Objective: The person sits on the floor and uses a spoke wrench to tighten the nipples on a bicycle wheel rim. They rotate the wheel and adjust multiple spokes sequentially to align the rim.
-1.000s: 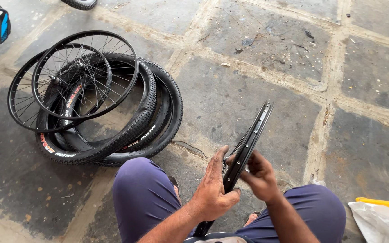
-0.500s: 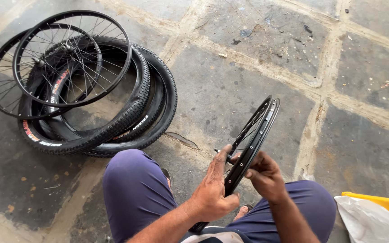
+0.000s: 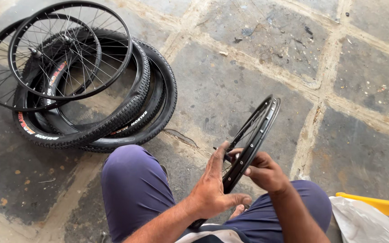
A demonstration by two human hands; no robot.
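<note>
While sitting above the stone floor point(image 3: 257, 67), holding a black wheel rim point(image 3: 254, 135) edge-on at lower centre, left hand point(image 3: 212, 189) closed around its lower rim for steadiness, right hand point(image 3: 266, 171) pinching the edge; tyres point(image 3: 113, 121) lying upper left.

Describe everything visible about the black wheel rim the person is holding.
The black wheel rim is a thin hoop that looks like metal, seen nearly edge-on, with small holes along its outer face and thin spokes inside. It stands tilted, its top leaning away, between the person's knees above the stone floor. The left hand rests against its near side; the right hand grips its edge lower down. Its bottom is hidden behind the hands.
</note>
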